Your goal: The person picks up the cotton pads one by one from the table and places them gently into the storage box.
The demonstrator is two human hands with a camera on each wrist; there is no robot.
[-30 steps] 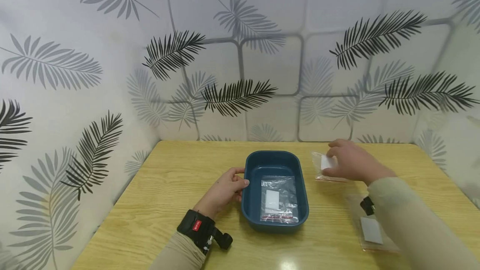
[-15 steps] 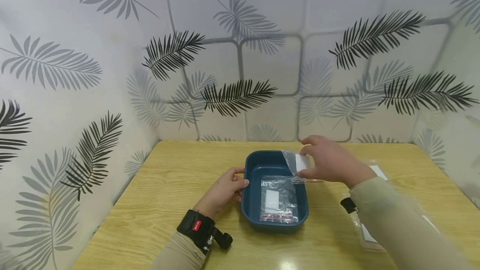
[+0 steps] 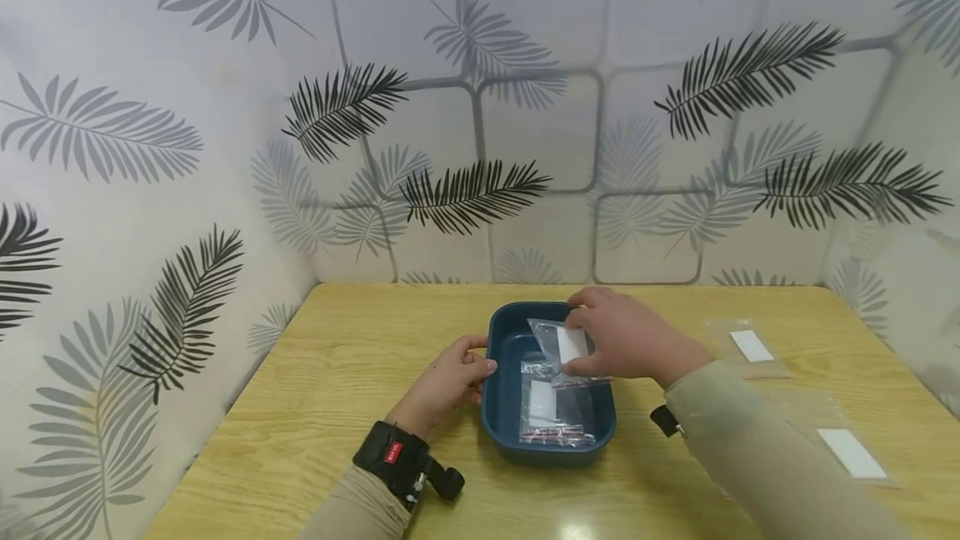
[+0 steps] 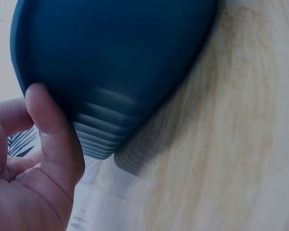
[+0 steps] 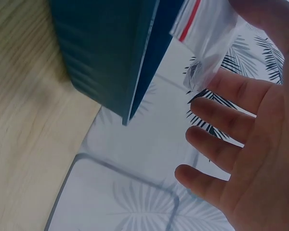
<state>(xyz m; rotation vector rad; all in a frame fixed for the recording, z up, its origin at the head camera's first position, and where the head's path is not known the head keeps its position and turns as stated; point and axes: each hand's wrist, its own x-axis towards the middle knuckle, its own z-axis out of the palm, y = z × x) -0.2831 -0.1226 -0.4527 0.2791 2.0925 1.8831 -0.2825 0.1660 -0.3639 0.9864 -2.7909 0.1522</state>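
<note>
A dark blue plastic bin [image 3: 489, 419] stands on the wooden table. My left hand [image 3: 448, 375] grips its left side, and in the left wrist view the thumb [image 4: 50, 130] lies against the wall near the rim. Inside rests a clear zip bag [image 3: 558, 408] holding a white rectangular piece. Over the bin's right half, my right hand [image 3: 626, 340] pinches another clear zip bag [image 3: 570, 344] between thumb and index finger. It too has a white piece inside and a red strip. In the right wrist view the other fingers [image 5: 216, 144] extend away from the bag.
Right of the bin, more zip bags lie on the table [image 3: 390, 332]: one near the back [image 3: 750, 346] and one nearer the front [image 3: 851, 454]. My right forearm [image 3: 757, 440] crosses over that side. A leaf-patterned wall [image 3: 540, 132] rises behind the table.
My right hand has carried its zip bag leftward from beside the bin to over it. The bags under my right arm show more now. The left hand and bin stay put.
</note>
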